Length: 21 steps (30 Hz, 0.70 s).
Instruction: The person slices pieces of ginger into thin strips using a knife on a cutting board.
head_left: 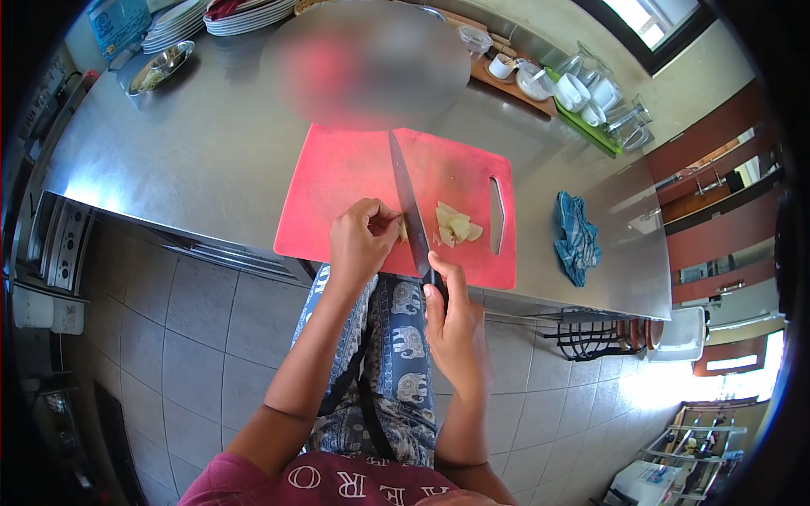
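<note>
A large knife (407,194) lies across the red cutting board (337,169), its tip toward the far edge. My right hand (453,325) is closed round its black handle at the board's near edge. Left of the blade, my left hand (364,236) pinches a small pale piece (403,229) against the board, fingertips close to the blade. Several pale yellowish slices (456,225) sit in a loose pile just right of the knife, near the board's handle slot.
Beyond the board a large area is blurred. A crumpled blue cloth (577,239) lies at the right. Cups and jars (574,91) stand on a green tray at the back right. A metal dish (162,69) and stacked plates (251,18) are at the back left.
</note>
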Each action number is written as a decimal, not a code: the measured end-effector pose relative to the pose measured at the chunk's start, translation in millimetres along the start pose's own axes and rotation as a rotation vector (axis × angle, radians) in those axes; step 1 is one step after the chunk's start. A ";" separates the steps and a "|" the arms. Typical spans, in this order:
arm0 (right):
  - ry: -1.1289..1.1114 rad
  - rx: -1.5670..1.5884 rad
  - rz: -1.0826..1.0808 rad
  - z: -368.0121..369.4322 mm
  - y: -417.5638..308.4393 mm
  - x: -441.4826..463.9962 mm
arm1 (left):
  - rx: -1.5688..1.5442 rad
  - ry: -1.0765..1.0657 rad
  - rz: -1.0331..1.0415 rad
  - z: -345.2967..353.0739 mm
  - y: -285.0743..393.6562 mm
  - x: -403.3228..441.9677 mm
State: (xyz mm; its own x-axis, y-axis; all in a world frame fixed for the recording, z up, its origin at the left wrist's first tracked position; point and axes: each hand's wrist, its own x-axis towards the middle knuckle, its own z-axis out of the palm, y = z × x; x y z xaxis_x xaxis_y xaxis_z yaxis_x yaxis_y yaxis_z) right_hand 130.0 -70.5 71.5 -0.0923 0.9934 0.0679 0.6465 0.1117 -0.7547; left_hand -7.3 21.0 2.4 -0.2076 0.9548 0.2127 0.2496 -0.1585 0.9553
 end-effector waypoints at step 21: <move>-0.019 -0.091 0.043 5.6 -1.4 -20.3 | 0.057 -0.001 0.017 -2.1 3.1 -0.1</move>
State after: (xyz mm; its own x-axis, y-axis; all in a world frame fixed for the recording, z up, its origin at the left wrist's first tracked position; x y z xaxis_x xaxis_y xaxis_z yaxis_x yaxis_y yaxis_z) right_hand 126.7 -91.0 67.6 -0.0769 0.9968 0.0235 0.7159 0.0715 -0.6945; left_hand -8.5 19.8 5.8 -0.2021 0.9523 0.2287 0.3063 -0.1603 0.9383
